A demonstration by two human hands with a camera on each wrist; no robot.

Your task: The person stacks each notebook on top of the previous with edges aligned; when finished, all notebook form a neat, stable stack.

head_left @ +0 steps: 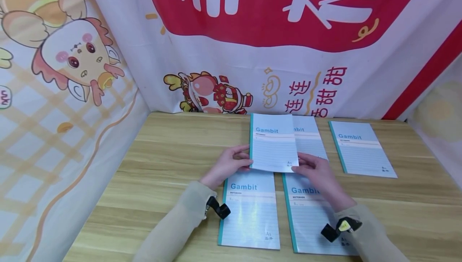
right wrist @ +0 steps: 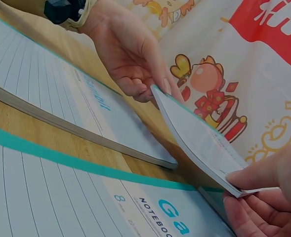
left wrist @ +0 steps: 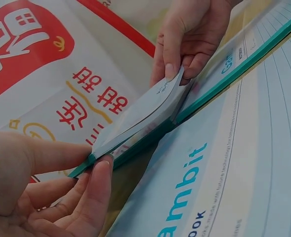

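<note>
Both hands hold one light-blue Gambit notebook (head_left: 273, 145) with a teal spine, raised off the table at the back. My left hand (head_left: 230, 163) pinches its lower left corner at the spine, thumb on top. On the opposite lower corner, my right hand (head_left: 319, 175) pinches with the thumb over the cover and fingers beneath. In the left wrist view the held notebook (left wrist: 135, 116) bends slightly, its pages parting a little near the left fingers. Behind its right side, a second notebook (head_left: 311, 139) is partly covered.
Two more notebooks lie in front, one at left (head_left: 249, 218) and one at right (head_left: 306, 218) under the right forearm. Another notebook (head_left: 362, 149) lies at the back right. A printed cloth (head_left: 216, 61) hangs along the rear edge of the wooden table (head_left: 173, 153).
</note>
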